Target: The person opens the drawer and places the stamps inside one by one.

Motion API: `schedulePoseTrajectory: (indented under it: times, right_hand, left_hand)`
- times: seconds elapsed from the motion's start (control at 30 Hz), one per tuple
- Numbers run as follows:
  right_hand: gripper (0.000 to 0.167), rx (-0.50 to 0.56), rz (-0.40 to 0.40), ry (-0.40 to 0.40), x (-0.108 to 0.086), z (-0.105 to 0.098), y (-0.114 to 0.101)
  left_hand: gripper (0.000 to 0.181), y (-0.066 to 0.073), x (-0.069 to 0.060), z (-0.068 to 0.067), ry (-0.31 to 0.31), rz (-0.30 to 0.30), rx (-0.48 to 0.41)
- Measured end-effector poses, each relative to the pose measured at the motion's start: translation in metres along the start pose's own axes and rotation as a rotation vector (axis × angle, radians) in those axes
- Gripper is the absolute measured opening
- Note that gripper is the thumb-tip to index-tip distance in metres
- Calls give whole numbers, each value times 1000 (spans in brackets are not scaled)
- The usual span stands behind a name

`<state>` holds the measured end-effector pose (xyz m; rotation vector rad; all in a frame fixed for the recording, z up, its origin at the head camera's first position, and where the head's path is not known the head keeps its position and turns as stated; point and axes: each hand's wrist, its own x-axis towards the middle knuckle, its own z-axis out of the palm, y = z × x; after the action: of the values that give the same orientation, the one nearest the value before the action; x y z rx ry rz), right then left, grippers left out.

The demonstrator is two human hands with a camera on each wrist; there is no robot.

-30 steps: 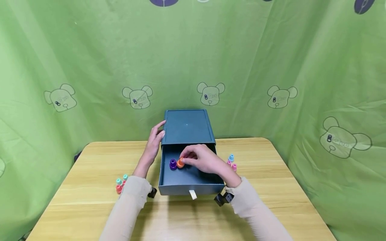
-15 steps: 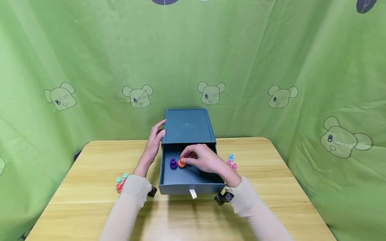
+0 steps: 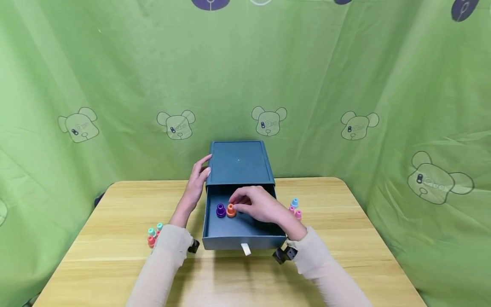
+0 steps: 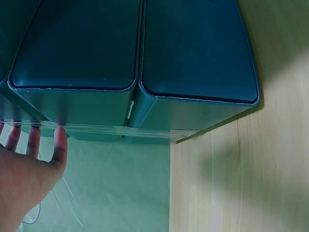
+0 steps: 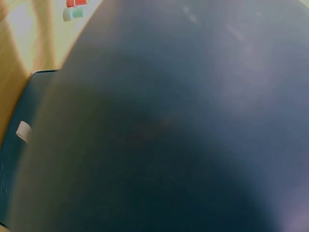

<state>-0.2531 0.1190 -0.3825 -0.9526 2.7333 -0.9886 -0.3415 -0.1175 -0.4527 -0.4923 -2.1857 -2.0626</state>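
Just below the centre of the head view, the fingers of the right hand [image 3: 258, 204] pinch the orange peg [image 3: 231, 212], upright in the drawer [image 3: 232, 229]: probably light, stiff, slightly slippery, best held by its narrow top. The left hand [image 3: 194, 183], fingers spread, touches the casing [image 3: 239, 165].

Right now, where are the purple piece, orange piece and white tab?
Purple piece [image 3: 220, 211]: head view, middle of its front.
Orange piece [image 3: 231, 212]: head view, its front side.
White tab [image 3: 246, 249]: head view, its middle.

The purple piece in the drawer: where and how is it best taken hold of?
Probably pinch the purple piece by its narrow top, from above left: it stands upright on a wider base; the orange piece and right hand crowd its right.
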Motion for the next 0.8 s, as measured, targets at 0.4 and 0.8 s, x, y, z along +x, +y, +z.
schedulePoseTrajectory:
  times: [0.4,0.8]
  right_hand:
    - [20,3,-3,80,-4,-2,-4]
    - [21,38,22,160,-16,-18,-3]
  left_hand:
    - [51,-8,2,1,33,28,2]
    - [51,-8,3,3,40,34,-2]
